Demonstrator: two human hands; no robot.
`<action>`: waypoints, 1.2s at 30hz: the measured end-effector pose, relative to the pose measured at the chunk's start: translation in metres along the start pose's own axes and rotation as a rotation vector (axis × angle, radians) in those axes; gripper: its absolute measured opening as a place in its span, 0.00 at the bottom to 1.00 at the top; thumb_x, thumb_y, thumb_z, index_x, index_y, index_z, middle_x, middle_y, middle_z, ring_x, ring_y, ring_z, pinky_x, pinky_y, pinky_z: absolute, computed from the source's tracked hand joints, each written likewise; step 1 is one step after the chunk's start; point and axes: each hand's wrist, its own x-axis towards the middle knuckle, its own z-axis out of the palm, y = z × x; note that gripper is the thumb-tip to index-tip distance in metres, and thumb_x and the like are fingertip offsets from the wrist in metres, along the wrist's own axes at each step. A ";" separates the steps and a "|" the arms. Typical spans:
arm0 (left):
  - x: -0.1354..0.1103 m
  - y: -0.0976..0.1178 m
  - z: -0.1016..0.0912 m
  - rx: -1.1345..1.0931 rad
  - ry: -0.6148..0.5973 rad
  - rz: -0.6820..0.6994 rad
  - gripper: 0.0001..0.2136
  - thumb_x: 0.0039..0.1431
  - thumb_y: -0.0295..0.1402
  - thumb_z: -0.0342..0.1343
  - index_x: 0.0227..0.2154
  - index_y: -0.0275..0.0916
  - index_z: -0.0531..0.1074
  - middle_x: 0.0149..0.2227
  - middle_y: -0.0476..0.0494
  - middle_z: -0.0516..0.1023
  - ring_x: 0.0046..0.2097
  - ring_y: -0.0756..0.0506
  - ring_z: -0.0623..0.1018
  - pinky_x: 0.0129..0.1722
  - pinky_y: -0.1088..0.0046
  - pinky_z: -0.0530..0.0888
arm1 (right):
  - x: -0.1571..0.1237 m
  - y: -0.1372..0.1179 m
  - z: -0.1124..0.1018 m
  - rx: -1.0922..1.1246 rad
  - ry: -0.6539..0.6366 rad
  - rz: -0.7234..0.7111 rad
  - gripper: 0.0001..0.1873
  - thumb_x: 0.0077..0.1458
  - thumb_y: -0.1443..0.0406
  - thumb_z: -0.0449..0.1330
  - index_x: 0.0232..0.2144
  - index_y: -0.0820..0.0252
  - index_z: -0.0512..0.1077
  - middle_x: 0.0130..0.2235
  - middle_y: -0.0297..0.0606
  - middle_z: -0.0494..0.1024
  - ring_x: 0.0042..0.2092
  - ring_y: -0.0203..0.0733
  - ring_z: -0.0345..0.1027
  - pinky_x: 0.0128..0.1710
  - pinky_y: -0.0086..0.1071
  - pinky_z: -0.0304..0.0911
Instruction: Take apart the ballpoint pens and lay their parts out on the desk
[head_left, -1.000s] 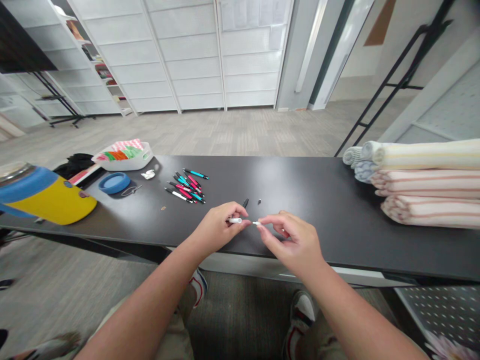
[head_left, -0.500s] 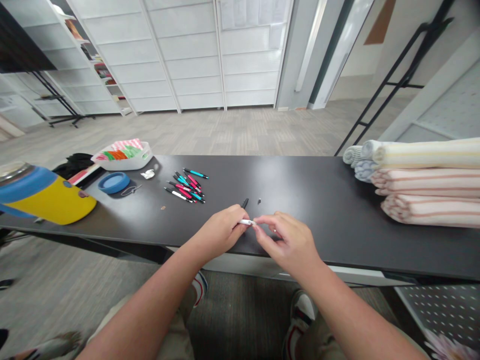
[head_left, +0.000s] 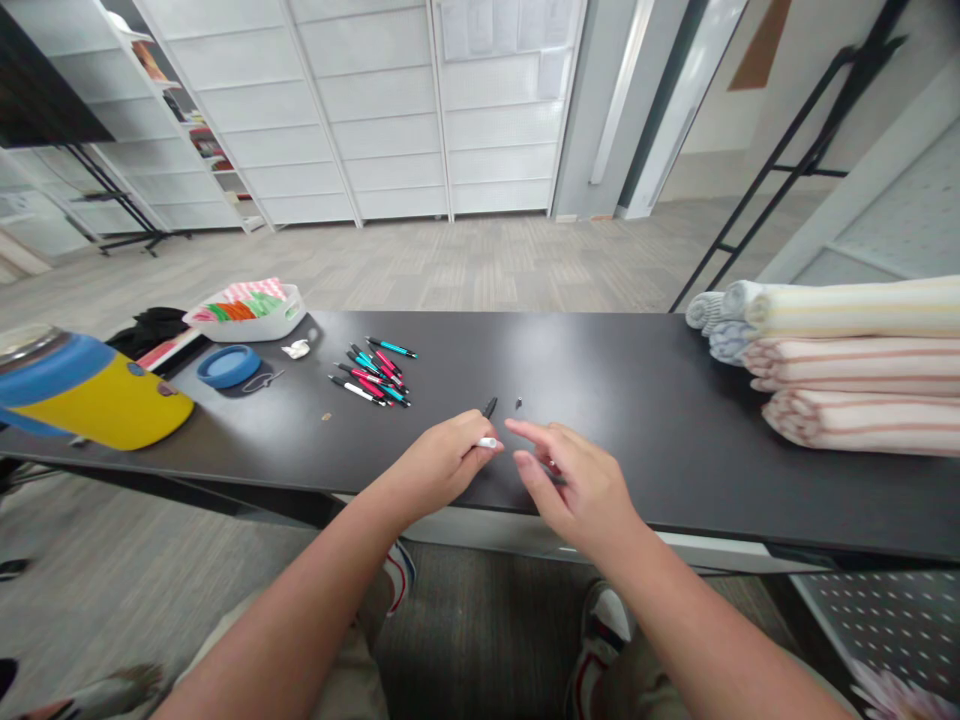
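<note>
My left hand is closed around a white pen barrel, whose tip pokes out to the right between thumb and finger. My right hand hovers just right of it over the black table, fingers loosely spread and holding nothing I can see. A small black pen part and a tiny black piece lie on the table just beyond my hands. A pile of several teal, pink and white pens lies further back to the left.
A white basket of coloured items, a blue lid and a yellow-and-blue container sit at the table's left end. Stacked rolled towels fill the right end. My shoes show below the table edge.
My right hand brought a small white piece to the barrel held by my left hand, then let go and opened, drawing slightly away. The left hand stayed nearly still.
</note>
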 end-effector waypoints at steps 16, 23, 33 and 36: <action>0.001 -0.004 -0.004 -0.096 0.060 0.096 0.11 0.75 0.33 0.46 0.39 0.39 0.72 0.40 0.41 0.75 0.44 0.44 0.73 0.47 0.67 0.69 | -0.010 -0.021 -0.014 0.225 0.355 -0.113 0.17 0.75 0.54 0.46 0.42 0.53 0.72 0.33 0.38 0.75 0.34 0.45 0.72 0.38 0.44 0.69; 0.001 -0.002 -0.003 -0.063 0.016 0.116 0.10 0.74 0.31 0.46 0.39 0.39 0.72 0.41 0.41 0.76 0.46 0.43 0.73 0.49 0.66 0.70 | -0.005 -0.025 -0.015 0.185 0.097 -0.170 0.13 0.75 0.59 0.46 0.47 0.54 0.69 0.37 0.40 0.77 0.39 0.44 0.72 0.42 0.42 0.68; 0.001 0.001 0.001 -0.011 -0.069 0.090 0.12 0.75 0.34 0.45 0.40 0.39 0.73 0.41 0.41 0.78 0.43 0.43 0.74 0.46 0.66 0.69 | 0.007 -0.020 0.000 0.054 -0.076 -0.071 0.11 0.73 0.63 0.53 0.53 0.57 0.68 0.41 0.42 0.78 0.42 0.45 0.71 0.44 0.41 0.68; 0.000 -0.003 -0.002 -0.146 -0.003 0.008 0.14 0.76 0.38 0.45 0.41 0.39 0.74 0.42 0.43 0.77 0.44 0.44 0.75 0.47 0.68 0.69 | 0.008 -0.017 0.003 0.014 -0.112 0.053 0.28 0.69 0.59 0.60 0.66 0.57 0.59 0.45 0.44 0.77 0.45 0.48 0.71 0.45 0.42 0.70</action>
